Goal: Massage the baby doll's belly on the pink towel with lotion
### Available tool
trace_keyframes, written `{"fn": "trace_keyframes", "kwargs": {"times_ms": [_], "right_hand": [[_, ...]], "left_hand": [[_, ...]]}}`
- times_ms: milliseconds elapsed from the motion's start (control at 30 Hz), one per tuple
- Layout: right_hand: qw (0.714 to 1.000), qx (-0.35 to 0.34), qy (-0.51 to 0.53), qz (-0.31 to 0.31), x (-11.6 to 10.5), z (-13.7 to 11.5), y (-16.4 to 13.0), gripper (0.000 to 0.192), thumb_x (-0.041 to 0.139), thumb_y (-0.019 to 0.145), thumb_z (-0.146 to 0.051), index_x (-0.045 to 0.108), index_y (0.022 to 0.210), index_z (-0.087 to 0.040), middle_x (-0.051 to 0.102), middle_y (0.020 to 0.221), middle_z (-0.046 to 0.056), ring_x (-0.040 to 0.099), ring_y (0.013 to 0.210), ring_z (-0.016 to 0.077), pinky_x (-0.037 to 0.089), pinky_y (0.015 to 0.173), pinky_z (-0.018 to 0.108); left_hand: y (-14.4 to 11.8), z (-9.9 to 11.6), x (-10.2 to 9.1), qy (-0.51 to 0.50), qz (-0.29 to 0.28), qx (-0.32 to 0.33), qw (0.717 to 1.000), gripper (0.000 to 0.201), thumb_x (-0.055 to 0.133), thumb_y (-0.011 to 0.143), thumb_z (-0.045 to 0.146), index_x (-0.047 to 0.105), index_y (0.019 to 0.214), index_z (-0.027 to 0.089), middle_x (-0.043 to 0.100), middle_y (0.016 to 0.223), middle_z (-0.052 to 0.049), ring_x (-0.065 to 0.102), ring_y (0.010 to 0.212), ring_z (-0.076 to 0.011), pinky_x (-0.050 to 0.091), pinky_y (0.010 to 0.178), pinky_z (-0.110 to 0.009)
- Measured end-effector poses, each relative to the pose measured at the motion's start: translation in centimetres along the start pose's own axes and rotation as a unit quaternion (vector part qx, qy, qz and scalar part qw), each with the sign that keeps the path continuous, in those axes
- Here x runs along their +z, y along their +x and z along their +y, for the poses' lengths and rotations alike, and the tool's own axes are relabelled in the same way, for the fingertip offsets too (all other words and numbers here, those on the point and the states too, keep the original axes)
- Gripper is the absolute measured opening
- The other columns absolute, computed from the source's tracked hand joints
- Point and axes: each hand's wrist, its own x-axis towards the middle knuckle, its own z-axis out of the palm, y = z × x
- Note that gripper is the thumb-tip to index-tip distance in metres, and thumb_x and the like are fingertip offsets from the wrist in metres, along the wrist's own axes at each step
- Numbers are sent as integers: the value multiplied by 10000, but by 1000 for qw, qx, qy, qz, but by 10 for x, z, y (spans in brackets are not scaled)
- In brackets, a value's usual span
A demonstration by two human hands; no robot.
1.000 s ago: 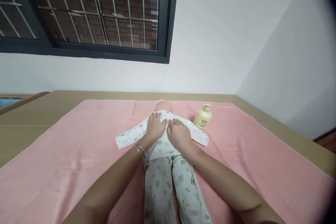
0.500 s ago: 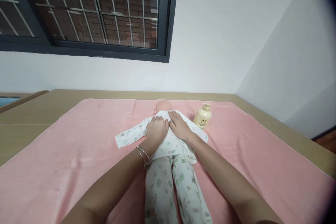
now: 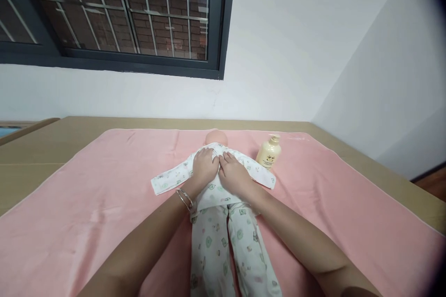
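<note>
White walls meet in a corner at right, w/ a dark-framed barred window (image 3: 114,14) upper left showing brick behind it. Below, a tan table (image 3: 42,148) is covered by a pink towel (image 3: 87,204) spread flat, its far edge near the wall. On the towel's middle lies a baby doll (image 3: 223,213) on its back, head (image 3: 216,138) toward the wall, legs toward the camera, dressed in a white printed top and trousers; sleeves spread out to both sides. Left hand (image 3: 204,167) rests palm-down on the doll's chest, fingers (image 3: 204,154) slightly spread and curved, tips at the collar; not gripping anything, just pressing flat on the cloth. Thin bangles (image 3: 184,198) sit on the left wrist. Right hand (image 3: 234,174) lies just beside it, touching at the thumbs, fingers (image 3: 226,157) loosely apart and flat on the top's front, tips also by the neckline. Cream lotion bottle (image 3: 269,152) w/ pump stands upright on the towel near the doll's sleeve at right, apart from both hands.
</note>
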Motion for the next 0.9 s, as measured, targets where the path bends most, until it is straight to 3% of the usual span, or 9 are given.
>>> {"fn": "trace_keyframes", "kwargs": {"times_ms": [167, 333, 467, 633, 900], "right_hand": [[997, 34, 60, 27, 1, 11, 7, 465, 364, 925, -240, 512, 1344, -103, 450, 1430, 138, 364, 1363, 244, 274, 1144, 379], [991, 63, 111, 37, 8, 25, 15, 495, 371, 951, -327, 477, 1376, -96, 391, 1469, 147, 313, 1394, 233, 244, 1157, 386], [991, 60, 118, 38, 12, 29, 16, 519, 375, 950, -329, 442, 1401, -83, 362, 1485, 152, 278, 1410, 238, 193, 1175, 406], [993, 32, 110, 39, 14, 36, 18, 531, 392, 937, -313, 423, 1413, -79, 364, 1484, 156, 278, 1409, 241, 182, 1177, 406], [993, 27, 109, 22, 8, 42, 20, 542, 426, 920, -338, 427, 1409, -104, 362, 1482, 171, 289, 1403, 259, 222, 1155, 396]], "left_hand": [[-3, 1, 2, -23, 10, 1, 1000, 380, 424, 875, 247, 613, 1166, 92, 640, 1213, -159, 552, 1167, -290, 373, 1052, -413], [-4, -1, 6, -16, 19, 6, 1000, 389, 443, 890, 264, 598, 1193, 78, 633, 1236, -151, 539, 1188, -288, 359, 1076, -422], [-9, 2, 5, 19, 47, 16, 999, 361, 437, 904, 269, 595, 1180, 98, 639, 1205, -141, 545, 1168, -274, 388, 1045, -410], [-19, 15, -2, 94, 75, 35, 992, 274, 421, 914, 240, 630, 1038, 116, 653, 998, -132, 582, 1015, -272, 453, 902, -382], [-28, 21, -10, 134, 62, 54, 988, 313, 381, 943, 263, 619, 1052, 92, 643, 973, -147, 578, 975, -291, 451, 859, -408]]}}
